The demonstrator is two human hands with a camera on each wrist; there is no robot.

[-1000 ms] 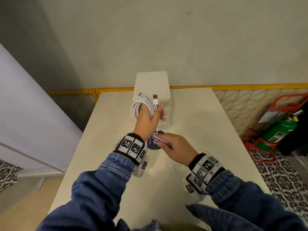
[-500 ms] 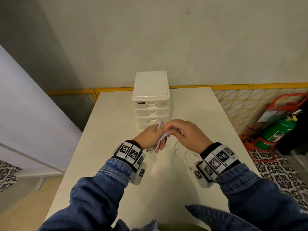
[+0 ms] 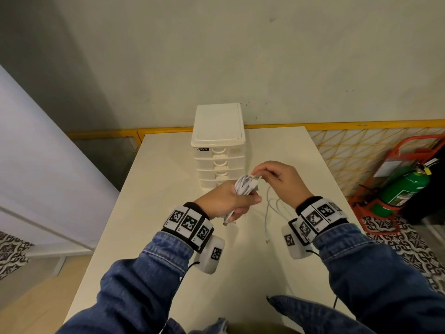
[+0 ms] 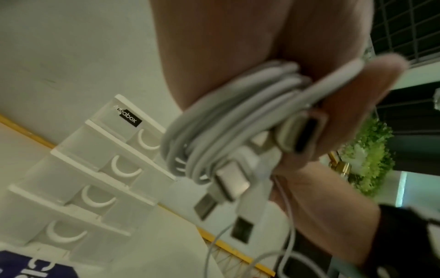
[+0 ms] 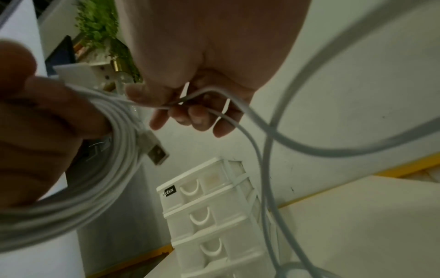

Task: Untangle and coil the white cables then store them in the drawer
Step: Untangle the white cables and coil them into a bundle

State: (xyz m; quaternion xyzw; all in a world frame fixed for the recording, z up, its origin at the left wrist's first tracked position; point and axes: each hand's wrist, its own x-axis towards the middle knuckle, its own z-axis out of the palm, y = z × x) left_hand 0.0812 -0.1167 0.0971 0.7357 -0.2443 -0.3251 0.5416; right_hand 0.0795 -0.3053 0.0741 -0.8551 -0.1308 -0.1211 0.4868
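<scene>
My left hand (image 3: 243, 201) grips a bundle of coiled white cables (image 3: 244, 186) just in front of the white drawer unit (image 3: 218, 145), whose drawers are all closed. In the left wrist view the coil (image 4: 226, 122) lies across my fingers with several USB plugs (image 4: 232, 180) sticking out. My right hand (image 3: 260, 174) pinches a thin white cable (image 5: 190, 98) right beside the coil (image 5: 78, 188). The rest of this loose cable (image 3: 268, 213) trails down onto the table (image 3: 168, 237) under my right wrist.
The drawer unit (image 5: 209, 216) stands at the table's far middle. A purple sticker (image 4: 23, 267) lies on the table before it. A green fire extinguisher (image 3: 404, 189) in a red stand and a yellow mesh fence (image 3: 349, 150) are off the right edge.
My left hand has lowered the coil from in front of the drawers. My right hand rose from the table to the coil, bringing the loose cable with it.
</scene>
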